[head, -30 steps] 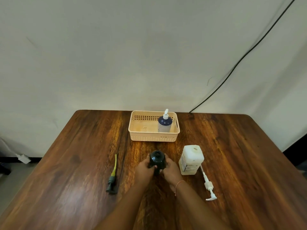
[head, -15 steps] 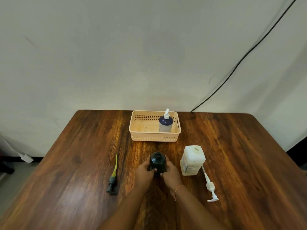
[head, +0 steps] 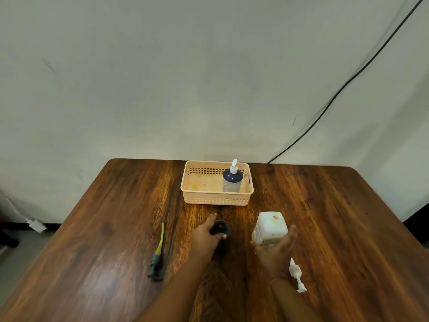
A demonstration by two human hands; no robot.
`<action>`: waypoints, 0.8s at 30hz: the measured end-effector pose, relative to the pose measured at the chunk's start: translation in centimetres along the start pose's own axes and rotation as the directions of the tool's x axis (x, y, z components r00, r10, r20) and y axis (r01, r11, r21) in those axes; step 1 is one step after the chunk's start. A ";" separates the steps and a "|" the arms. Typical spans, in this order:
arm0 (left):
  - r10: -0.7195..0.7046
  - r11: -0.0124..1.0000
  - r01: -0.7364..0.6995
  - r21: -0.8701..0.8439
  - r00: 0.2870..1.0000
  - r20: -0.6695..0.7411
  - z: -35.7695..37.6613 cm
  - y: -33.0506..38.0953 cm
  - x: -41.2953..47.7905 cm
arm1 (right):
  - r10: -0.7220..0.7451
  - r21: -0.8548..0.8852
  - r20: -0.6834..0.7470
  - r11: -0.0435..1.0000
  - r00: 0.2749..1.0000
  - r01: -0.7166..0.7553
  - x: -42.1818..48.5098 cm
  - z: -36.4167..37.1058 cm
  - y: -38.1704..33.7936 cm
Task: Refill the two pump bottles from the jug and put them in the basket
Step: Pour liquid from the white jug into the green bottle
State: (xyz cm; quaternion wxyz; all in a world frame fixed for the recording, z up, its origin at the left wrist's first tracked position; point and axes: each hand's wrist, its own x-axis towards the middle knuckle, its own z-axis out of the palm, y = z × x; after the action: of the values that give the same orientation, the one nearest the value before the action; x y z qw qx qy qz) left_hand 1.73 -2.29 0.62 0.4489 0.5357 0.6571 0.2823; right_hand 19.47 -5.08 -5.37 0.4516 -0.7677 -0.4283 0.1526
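A dark pump bottle [head: 220,228] stands uncapped at the table's middle, and my left hand [head: 205,237] is wrapped around its side. My right hand [head: 277,249] closes on the near side of the white jug [head: 270,226], which stands open-topped just right of the bottle. A blue and white pump bottle [head: 232,180] with its white pump on stands upright in the right end of the beige basket [head: 197,198]. A dark pump head with a yellow tube [head: 157,254] lies on the table to the left.
A white pump with its tube [head: 296,274] lies on the wooden table [head: 336,228] right of my right wrist. A black cable [head: 348,80] runs down the wall behind the table. A white plug [head: 36,225] sits on the floor at left.
My right hand left the dark bottle and moved right onto the white jug. My left hand stays on the dark bottle.
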 end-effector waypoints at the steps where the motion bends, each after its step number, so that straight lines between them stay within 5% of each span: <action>1: 0.006 1.000 -0.006 0.015 1.000 0.007 0.0 0.0 0.1 | 0.043 0.046 0.012 0.998 0.999 -0.043 -0.1 0.2 0.3; 6: -0.027 1.000 0.027 0.009 1.000 0.010 0.1 -0.1 0.3 | 0.164 0.216 -0.041 0.965 0.986 -0.151 -0.6 0.9 0.0; 12: -0.079 0.996 0.080 -0.028 0.997 0.008 -0.2 -0.4 0.9 | 0.160 0.152 -0.056 0.977 0.986 -0.150 -0.6 0.8 -0.5; 24: -0.094 0.995 0.094 0.020 0.995 0.032 -0.4 -0.1 1.2 | -0.251 -0.160 0.019 0.955 0.968 0.251 0.3 0.1 -2.6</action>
State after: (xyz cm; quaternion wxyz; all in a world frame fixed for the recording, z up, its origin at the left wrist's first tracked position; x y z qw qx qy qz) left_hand 1.30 -1.18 0.34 0.4674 0.5130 0.6767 0.2460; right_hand 18.18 -4.22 -3.23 0.4040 -0.7412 -0.5329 0.0581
